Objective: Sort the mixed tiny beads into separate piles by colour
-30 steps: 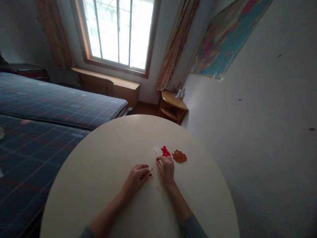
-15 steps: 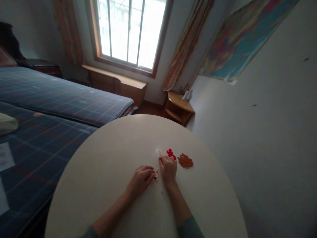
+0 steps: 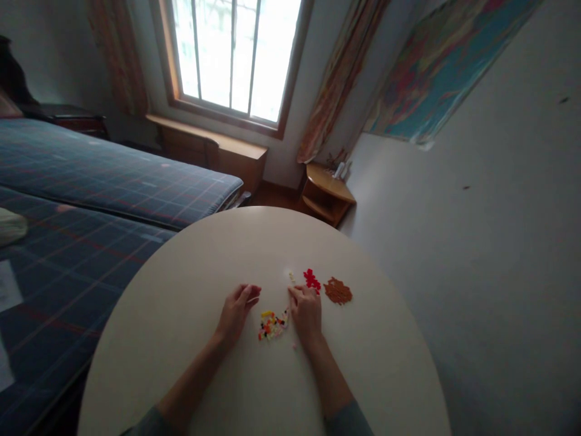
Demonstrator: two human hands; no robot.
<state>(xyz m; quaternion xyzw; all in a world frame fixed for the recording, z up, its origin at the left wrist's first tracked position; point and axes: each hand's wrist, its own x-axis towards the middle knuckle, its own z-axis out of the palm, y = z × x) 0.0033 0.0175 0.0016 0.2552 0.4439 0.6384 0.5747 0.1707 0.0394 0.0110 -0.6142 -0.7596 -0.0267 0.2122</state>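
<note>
My left hand curls left of the multicoloured pieces; my right hand bends right of them, near pale pieces. I cannot tell whether either pinches anything.

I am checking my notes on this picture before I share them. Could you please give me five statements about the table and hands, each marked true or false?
1. The brown pile lies to the right of the red pieces in the picture. True.
2. The left hand covers the mixed-colour pieces. False: they lie in the open, between the hands.
3. The right hand is nearer to the red pieces than the left hand is. True.
4. The table has a square far edge. False: it is rounded.
5. The brown pile is the closest to the left hand. False: the mixed-colour pieces are.
</note>
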